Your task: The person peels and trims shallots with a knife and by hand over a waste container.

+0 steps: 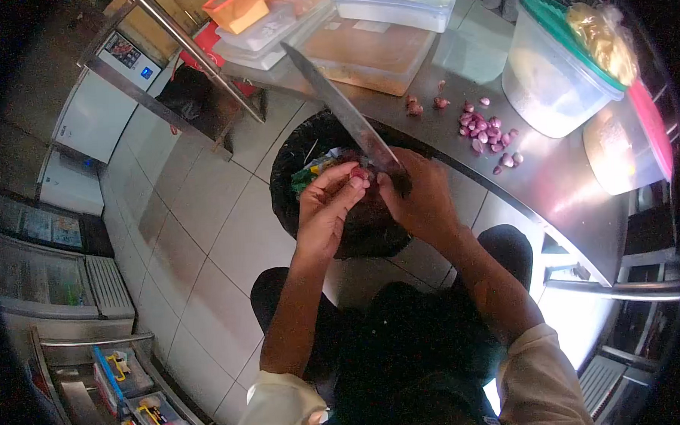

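My left hand (326, 207) pinches a small red shallot (359, 173) between thumb and fingertips. Close beside it, my right hand (422, 195) is wrapped round a large knife (344, 107), its long blade slanting up and to the left. Both hands are over a bin lined with a black bag (286, 203), where some green and yellow scraps (309, 174) show. Purple peeled shallots (487, 132) lie in a loose cluster on the steel table (534, 183) to the right. A few browner shallots (441, 103) sit just left of that cluster.
A lidded brown container (368, 50) and stacked plastic boxes (262, 28) stand at the table's far side. On the right are a clear tub with a green lid (552, 78) and a pink-lidded tub (622, 146). A metal rack (177, 38) and white freezers (97, 108) stand left.
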A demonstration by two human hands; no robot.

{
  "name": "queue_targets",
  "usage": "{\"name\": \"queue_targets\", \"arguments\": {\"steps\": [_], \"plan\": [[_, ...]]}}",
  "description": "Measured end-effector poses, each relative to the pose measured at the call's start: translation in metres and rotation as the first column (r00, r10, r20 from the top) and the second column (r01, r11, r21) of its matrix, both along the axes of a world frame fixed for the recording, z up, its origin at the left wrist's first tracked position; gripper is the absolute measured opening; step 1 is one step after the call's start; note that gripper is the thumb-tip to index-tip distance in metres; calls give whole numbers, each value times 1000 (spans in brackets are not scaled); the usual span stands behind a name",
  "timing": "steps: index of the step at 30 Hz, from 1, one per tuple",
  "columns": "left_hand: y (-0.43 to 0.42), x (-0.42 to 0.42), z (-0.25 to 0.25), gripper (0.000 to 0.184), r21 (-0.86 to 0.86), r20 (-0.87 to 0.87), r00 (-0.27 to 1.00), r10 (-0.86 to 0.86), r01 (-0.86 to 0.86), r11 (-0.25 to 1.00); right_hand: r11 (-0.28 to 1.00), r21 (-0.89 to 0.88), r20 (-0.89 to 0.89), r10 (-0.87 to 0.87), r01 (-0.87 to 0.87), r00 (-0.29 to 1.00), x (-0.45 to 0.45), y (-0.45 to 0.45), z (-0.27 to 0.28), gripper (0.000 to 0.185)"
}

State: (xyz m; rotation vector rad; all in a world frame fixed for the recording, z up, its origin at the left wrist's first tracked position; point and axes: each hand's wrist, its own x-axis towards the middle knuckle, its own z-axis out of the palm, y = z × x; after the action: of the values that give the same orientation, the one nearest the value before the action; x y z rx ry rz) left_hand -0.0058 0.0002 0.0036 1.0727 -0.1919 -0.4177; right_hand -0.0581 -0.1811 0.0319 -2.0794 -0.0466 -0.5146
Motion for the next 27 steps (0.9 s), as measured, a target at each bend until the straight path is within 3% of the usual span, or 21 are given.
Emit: {"name": "queue_targets", "arguments": {"steps": [2, 15, 17, 19, 27], "plan": [[1, 2, -4, 30, -20, -8, 1000, 4, -4, 1000, 993, 94, 64, 60, -66, 996, -3, 5, 2, 20], [-3, 1, -7, 21, 53, 26, 998, 55, -56, 997, 990, -44, 107, 138, -134, 985, -3, 7, -9, 22], [-3, 3, -11, 18, 88, 135, 990, 32, -44, 995, 989, -72, 89, 132, -126, 987, -4, 6, -9, 22], [-3, 3, -11, 17, 97, 139, 990, 23, -37, 995, 987, -101, -11, 123, -123, 992, -4, 6, -9, 23], [-4, 1, -7, 16, 170, 243, 970, -8, -34, 985, 989, -70, 34, 133, -131, 991, -6, 5, -10, 21]]}}
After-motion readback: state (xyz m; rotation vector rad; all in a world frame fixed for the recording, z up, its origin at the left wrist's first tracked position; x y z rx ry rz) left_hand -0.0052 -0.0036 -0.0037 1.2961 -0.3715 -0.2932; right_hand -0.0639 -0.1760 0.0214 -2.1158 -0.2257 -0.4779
